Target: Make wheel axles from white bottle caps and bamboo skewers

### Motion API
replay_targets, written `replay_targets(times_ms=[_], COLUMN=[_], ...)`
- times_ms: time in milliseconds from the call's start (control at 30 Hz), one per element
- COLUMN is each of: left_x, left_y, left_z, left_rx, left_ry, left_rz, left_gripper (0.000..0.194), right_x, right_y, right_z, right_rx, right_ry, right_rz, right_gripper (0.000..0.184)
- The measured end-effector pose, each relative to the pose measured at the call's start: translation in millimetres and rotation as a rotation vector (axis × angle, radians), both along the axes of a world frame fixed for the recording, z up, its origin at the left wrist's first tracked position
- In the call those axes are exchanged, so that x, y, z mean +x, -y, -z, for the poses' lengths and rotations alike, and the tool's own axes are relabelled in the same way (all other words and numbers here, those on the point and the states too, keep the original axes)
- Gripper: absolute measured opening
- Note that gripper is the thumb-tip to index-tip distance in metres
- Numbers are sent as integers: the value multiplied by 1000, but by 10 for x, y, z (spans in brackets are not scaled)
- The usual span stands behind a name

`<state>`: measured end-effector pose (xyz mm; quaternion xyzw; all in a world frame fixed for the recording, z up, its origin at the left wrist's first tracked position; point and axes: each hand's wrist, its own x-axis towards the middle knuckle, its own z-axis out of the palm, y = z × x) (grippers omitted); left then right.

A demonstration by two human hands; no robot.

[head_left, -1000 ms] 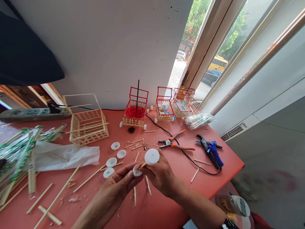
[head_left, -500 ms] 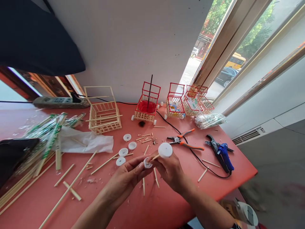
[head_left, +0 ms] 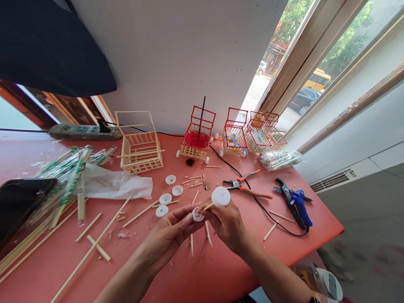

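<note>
pinching a small cupped white plastic disc (head_left: 197, 215) between thumb and fingers of the left hand (head_left: 172, 231), closed snugly about its rim, above the matte red tabletop (head_left: 236, 273). gripping a thin pale wooden dowel (head_left: 207, 206) in the right hand (head_left: 229, 223), with fingers curled tight around it, and with a broad flat white plastic disc (head_left: 221, 197) at its upper end, face toward the camera. pointing the dowel's other end at the cupped disc, hands close together; cannot tell, behind the fingertips, about any contact between the two.

can see four loose round white plastic discs (head_left: 165, 199) lying just beyond the left hand, among short wooden offcuts. can see orange-handled metal pliers (head_left: 255, 193) lying open near the right hand, across a thin black cord (head_left: 260, 207), and a blue-and-black glue gun (head_left: 298, 200) farther right. farther back along the wall, can make out a bare pale wooden stick basket (head_left: 142, 165), then a red-and-pale wheeled stick cart (head_left: 195, 153) with a glossy red tub (head_left: 193, 139) inside. to the left, can see a crumpled white plastic sheet (head_left: 129, 187) beside green-and-white wrapped sticks (head_left: 71, 179).
</note>
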<state>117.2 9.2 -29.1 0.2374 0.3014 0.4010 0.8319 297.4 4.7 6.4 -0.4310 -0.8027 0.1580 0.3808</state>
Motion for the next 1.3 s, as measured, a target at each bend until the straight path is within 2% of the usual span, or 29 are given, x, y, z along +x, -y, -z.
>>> replay_targets(times_ms=[167,300,400,500,600,700,833,1300], left_x=[-11,-19,-8,24,59,75,65,55], left_y=[4,-2,-8,-11,5,40,79,88], left_z=[-3,21,61,77,44,2,-3,-1], left_rx=[0,31,163,370,556,670,737,677], left_ry=[-9,-112,-272,-512,-781,-934,-967,-926], left_rz=[0,-38,-75,-121,-174,-216,-220,-148], left_gripper=[37,47,54,59,51,40,24,19], right_x=[10,12,8,0,-16,-36,-50,-52], right_y=[-8,-25,-38,-44,-37,-24,-13,-17], right_z=[-17,-28,-22,-2,24,40,46,55], right_rx=[-9,-30,-8,22,38,42,44,61], right_ry=[-5,-32,-25,-6,19,53,68,99], right_rz=[8,20,46,61,84,88,88,78], right_gripper=[21,20,19,18,19,23,25,27])
